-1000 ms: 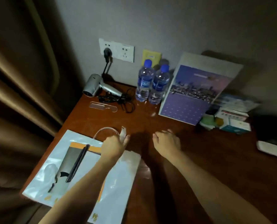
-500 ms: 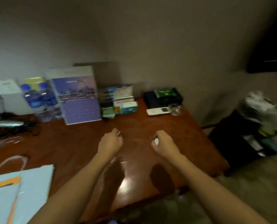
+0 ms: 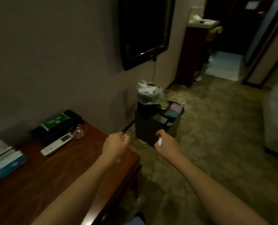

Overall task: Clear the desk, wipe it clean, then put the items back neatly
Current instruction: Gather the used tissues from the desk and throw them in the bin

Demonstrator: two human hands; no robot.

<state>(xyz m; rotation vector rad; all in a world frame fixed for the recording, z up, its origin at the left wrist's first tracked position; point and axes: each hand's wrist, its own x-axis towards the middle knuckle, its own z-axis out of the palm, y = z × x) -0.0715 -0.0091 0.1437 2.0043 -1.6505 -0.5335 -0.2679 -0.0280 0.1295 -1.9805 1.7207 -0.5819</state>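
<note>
Two curled hands, left hand [image 3: 115, 144], right hand [image 3: 166, 142], glossy wooden desk [image 3: 57, 172]

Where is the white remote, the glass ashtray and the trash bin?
white remote [image 3: 57, 144]: head view, middle of its body.
glass ashtray [image 3: 78, 131]: head view, centre of the dish.
trash bin [image 3: 147, 108]: head view, dark side wall.

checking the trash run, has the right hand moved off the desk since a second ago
Yes. The right hand, fingers curled on a small white scrap, is now past the desk end, over the carpet, toward the trash bin. Earlier it was above the desktop.
</note>
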